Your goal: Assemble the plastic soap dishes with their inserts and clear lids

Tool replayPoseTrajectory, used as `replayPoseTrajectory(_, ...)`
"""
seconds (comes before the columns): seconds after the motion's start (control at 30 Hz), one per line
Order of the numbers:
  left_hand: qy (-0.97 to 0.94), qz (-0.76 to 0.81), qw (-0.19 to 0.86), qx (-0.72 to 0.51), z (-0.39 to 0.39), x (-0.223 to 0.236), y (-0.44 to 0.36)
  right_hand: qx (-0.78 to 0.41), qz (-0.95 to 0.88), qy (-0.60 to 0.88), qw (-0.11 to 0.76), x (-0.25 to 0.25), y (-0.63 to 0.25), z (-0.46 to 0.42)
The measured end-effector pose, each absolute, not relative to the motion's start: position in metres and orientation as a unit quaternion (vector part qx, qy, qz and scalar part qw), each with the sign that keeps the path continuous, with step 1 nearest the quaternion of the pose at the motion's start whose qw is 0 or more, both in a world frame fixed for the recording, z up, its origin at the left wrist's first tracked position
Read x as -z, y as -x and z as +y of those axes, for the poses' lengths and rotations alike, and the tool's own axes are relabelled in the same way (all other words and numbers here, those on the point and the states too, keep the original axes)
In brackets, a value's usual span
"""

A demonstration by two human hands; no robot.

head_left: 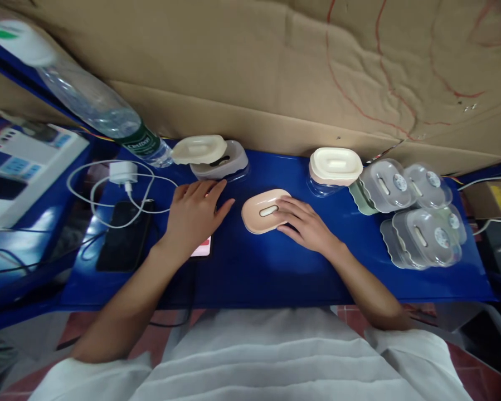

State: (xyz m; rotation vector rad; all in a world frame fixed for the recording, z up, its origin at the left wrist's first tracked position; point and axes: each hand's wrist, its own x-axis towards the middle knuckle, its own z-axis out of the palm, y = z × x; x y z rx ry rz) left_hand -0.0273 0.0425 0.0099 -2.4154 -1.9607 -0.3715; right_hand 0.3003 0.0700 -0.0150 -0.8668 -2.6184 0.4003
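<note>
A pink oval soap-dish tray [262, 210] lies on the blue table [250, 267] in the middle. My right hand [304, 224] rests on its right edge, fingers stretched over it. My left hand [194, 214] lies flat with fingers spread on a phone with a pink case [203, 248], mostly hidden under the palm. Behind my left hand stands a cream tray on a grey lid [212, 156]. A cream soap dish in a clear base [334, 167] stands behind my right hand.
Several clear lidded soap boxes [417, 211] are stacked at the right. A water bottle [95, 106] leans at the back left. A black phone [125, 234] with white charger and cable [122, 172] lies left. A cardboard wall [275, 72] closes the back.
</note>
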Motion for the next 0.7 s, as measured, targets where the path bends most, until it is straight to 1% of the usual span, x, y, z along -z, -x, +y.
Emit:
replayPoseTrajectory(0.2,0.772,-0.633,0.026,0.056,0.048,-0.01,0.014,-0.137,-0.926,0.306,0.176,0.013,-0.3,0.068)
replayPoseTrajectory(0.43,0.808,-0.586,-0.004,0.069,0.057,-0.008,0.0,-0.111,-0.931,0.284,0.199,0.013,-0.303,0.065)
replayPoseTrajectory(0.57,0.807,-0.587,-0.002,0.067,0.068,-0.008,-0.007,-0.094,-0.942,0.25,0.204,0.008,-0.303,0.06)
replayPoseTrajectory(0.7,0.829,-0.553,0.003,0.079,0.076,-0.006,-0.01,-0.084,-0.945,0.237,0.209,0.006,-0.303,0.057)
